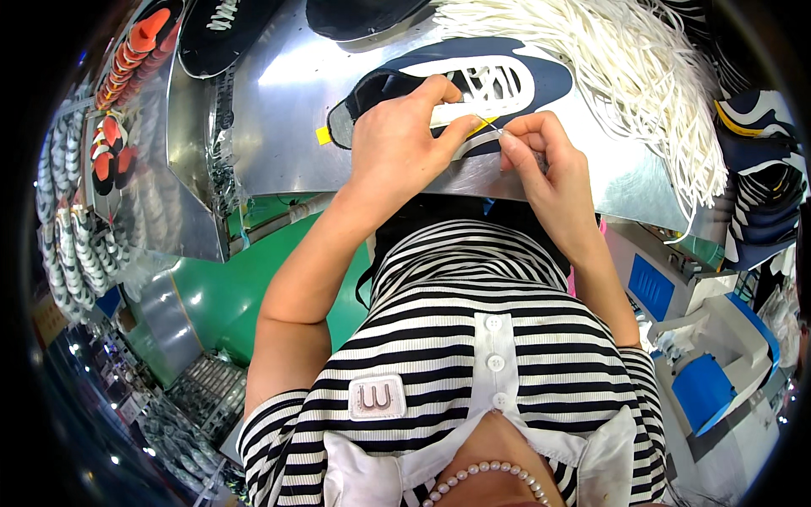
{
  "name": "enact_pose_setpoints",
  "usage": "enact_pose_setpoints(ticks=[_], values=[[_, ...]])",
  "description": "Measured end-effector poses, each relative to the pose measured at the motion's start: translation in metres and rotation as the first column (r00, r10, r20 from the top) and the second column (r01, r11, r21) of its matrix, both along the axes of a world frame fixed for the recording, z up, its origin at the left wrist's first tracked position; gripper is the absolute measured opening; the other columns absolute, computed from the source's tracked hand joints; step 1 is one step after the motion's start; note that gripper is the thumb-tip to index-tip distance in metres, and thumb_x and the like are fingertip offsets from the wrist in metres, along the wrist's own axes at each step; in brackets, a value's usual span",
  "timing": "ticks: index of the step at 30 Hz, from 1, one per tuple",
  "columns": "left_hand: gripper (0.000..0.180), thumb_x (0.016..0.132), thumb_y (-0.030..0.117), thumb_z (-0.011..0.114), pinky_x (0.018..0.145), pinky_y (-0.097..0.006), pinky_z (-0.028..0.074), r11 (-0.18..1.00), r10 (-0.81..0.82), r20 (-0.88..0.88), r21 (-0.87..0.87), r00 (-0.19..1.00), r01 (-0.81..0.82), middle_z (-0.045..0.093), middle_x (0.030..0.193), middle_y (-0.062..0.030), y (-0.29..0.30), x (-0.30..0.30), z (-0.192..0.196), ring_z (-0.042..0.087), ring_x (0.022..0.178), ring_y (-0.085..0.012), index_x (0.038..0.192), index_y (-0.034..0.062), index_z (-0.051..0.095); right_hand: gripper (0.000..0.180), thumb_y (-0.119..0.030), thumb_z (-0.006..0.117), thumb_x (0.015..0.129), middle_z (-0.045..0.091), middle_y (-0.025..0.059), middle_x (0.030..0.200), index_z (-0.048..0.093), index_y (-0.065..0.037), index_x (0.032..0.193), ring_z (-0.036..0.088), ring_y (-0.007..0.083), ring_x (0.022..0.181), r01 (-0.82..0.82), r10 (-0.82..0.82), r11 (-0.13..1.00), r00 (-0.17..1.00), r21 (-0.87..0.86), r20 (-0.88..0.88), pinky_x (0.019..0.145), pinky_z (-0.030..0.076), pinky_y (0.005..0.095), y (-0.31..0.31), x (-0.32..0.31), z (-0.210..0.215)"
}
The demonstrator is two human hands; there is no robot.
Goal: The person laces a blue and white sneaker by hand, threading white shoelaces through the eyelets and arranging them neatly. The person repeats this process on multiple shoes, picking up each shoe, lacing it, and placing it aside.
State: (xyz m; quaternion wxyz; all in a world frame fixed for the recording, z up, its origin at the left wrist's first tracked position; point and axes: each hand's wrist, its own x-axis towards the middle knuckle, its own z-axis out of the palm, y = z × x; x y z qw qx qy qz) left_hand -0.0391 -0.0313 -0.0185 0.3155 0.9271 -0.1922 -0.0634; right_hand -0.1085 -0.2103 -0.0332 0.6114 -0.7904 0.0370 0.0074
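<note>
Head view: my left hand [397, 139], its grip unclear, rests across the navy-and-white sneaker upper [553, 80] on the shiny metal table [283, 127], presumably steadying it; at the upper's near edge, my right hand [504, 135] pinches a thin pale strand [489, 125].

The black-and-white striped top [557, 384] has short sleeves [274, 435] and a white placket [492, 340] with buttons [497, 362]. Left of the placket sits a pale squarish patch [378, 397]; flanking its neck end, a white collar [363, 469]; beyond, a pearl-like necklace [495, 466].
</note>
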Motion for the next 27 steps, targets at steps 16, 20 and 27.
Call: enact_pose_setpoints(ticks=[16, 20, 27], values=[[0.025, 0.085, 0.014, 0.074, 0.061, -0.036, 0.05, 0.98, -0.184, 0.258, -0.024, 0.949, 0.197, 0.068, 0.08, -0.0113, 0.005, -0.016, -0.012, 0.065, 0.067, -0.0279, 0.106, 0.0046, 0.066, 0.016, -0.017, 0.063, 0.093, 0.062, 0.0091, 0.065, 0.061, -0.001, 0.092, 0.063, 0.0205, 0.058, -0.174, 0.163, 0.974, 0.983, -0.142, -0.09, 0.057, 0.049, 0.0339, -0.016, 0.017, 0.006], [0.022, 0.089, 0.016, 0.071, 0.066, -0.035, 0.052, 0.972, -0.192, 0.012, -0.135, 0.981, 0.192, 0.071, 0.09, -0.0129, 0.009, -0.013, -0.005, 0.069, 0.075, -0.0295, 0.107, 0.0041, 0.065, 0.014, -0.015, 0.06, 0.096, 0.061, 0.0045, 0.068, 0.064, -0.003, 0.103, 0.054, 0.0116, 0.059, 0.085, -0.07, 0.98, 0.994, -0.182, 0.088, 0.057, 0.044, 0.0252, -0.038, 0.023, 0.02], [0.028, 0.086, 0.027, 0.074, 0.061, -0.036, 0.047, 0.913, -0.365, -0.149, 0.134, 0.919, 0.384, 0.067, 0.078, -0.0157, 0.033, -0.007, 0.012, 0.064, 0.068, -0.0329, 0.1, 0.0036, 0.068, 0.019, -0.024, 0.06, 0.098, 0.07, 0.0115, 0.08, 0.064, -0.007, 0.107, 0.067, 0.0259, 0.068, 0.273, -0.092, 0.86, 0.914, -0.431, 0.396, 0.062, 0.05, 0.0334, -0.013, 0.046, -0.037]])
